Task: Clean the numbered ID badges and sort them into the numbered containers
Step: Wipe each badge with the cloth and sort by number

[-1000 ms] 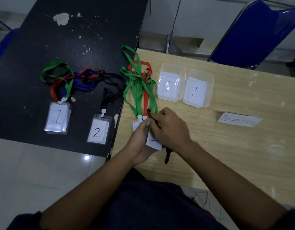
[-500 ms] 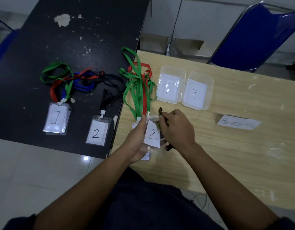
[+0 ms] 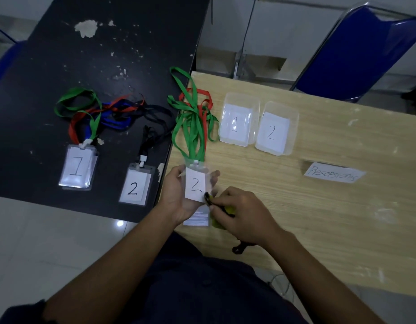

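Observation:
My left hand (image 3: 176, 195) holds a clear badge marked 2 (image 3: 195, 185) from below, thumb at its left edge and fingers behind its right edge. Green and red lanyards (image 3: 193, 122) run up from it. My right hand (image 3: 244, 218) grips a small brush with a black tip and yellow body (image 3: 208, 198), the tip touching the badge's lower right corner. Another badge (image 3: 196, 217) lies under my hands. Two clear containers stand beyond, one marked 1 (image 3: 238, 118), the other marked 2 (image 3: 276, 128).
On the black table (image 3: 108, 54) to the left lie a stack of badges marked 1 (image 3: 77, 168) and a badge marked 2 (image 3: 135, 185), with tangled lanyards behind. A paper label (image 3: 333, 175) lies on the wooden table. A blue chair (image 3: 361, 50) stands behind it.
The badge marked 2 came up from the table, face toward me. My right hand then drew the brush down from the badge's top to its lower right corner.

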### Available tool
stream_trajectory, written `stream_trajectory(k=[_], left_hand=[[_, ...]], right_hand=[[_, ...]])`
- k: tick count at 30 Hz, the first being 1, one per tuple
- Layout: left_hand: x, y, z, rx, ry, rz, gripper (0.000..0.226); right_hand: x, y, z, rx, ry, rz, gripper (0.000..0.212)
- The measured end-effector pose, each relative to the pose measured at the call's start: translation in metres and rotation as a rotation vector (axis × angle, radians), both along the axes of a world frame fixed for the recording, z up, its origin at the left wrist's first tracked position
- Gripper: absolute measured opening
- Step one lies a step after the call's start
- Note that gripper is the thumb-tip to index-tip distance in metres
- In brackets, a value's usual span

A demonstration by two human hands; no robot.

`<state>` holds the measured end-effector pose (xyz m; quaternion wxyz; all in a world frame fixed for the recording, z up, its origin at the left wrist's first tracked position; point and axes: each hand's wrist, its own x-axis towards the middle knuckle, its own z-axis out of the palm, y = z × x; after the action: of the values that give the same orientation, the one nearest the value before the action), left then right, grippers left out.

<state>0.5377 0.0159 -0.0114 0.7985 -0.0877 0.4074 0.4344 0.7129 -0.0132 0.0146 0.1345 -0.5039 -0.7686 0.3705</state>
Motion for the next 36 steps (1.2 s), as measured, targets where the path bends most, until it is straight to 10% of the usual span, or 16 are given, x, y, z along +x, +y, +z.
stream_trajectory(k=[5,14,24,31,36], left_hand=[[0.006,-0.006,-0.009,0.087,0.310,-0.194,0.020],[0.003,-0.008,-0.015,0.059,0.300,-0.052,0.011],[0.010,-0.013,0.001,0.128,-0.001,-0.186,0.086],[0.024,-0.015,0.010,0.097,0.141,-0.269,0.109],[0.006,0.000,-0.002,0.056,0.110,-0.142,0.107]], right_hand=[[0.012,0.008,0.000,-0.097,0.172,-0.218,0.013],[0.004,-0.003,-0.003,-0.193,0.451,-0.603,0.013],[-0.019,-0.030,-0.011,0.443,-0.104,-0.068,0.028],[-0.024,0.011,-0.002,0.397,-0.367,-0.192,0.019],[-0.040,-0.003,0.002,0.379,-0.160,-0.027,0.025]])
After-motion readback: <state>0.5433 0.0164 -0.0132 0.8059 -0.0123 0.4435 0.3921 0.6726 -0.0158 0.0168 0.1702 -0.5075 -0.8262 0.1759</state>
